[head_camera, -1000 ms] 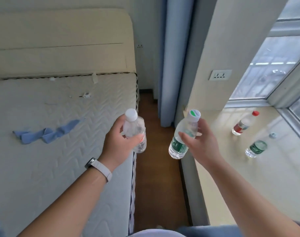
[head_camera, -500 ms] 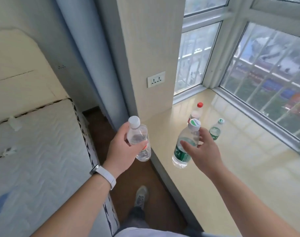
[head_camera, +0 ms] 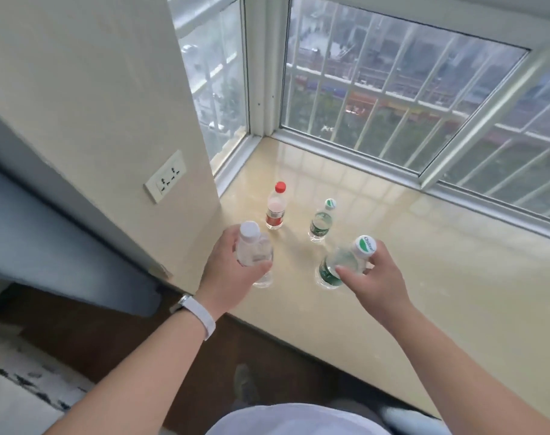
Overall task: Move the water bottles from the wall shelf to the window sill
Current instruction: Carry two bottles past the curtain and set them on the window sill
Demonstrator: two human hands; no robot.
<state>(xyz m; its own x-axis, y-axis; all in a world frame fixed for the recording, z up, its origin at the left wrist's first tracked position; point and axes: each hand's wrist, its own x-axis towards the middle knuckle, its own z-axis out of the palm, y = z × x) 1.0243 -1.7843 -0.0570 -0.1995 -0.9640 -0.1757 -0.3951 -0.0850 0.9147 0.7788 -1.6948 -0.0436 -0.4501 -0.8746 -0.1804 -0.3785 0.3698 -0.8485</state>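
Over the cream window sill [head_camera: 455, 293] now, the left hand [head_camera: 233, 273] grips a white-capped clear bottle [head_camera: 251, 251], the right hand [head_camera: 378, 285] a green-labelled bottle [head_camera: 341, 262], nearly down.

Domestic bedroom in an upper-storey flat: a quilted mattress [head_camera: 16, 365] is being shown beside a dark wooden floor [head_camera: 110, 350]; a blue curtain [head_camera: 48, 240] and a wall socket [head_camera: 165, 176] are being displayed; buildings below are being viewed through a barred window [head_camera: 393, 89] above a glossy window sill [head_camera: 424, 277].
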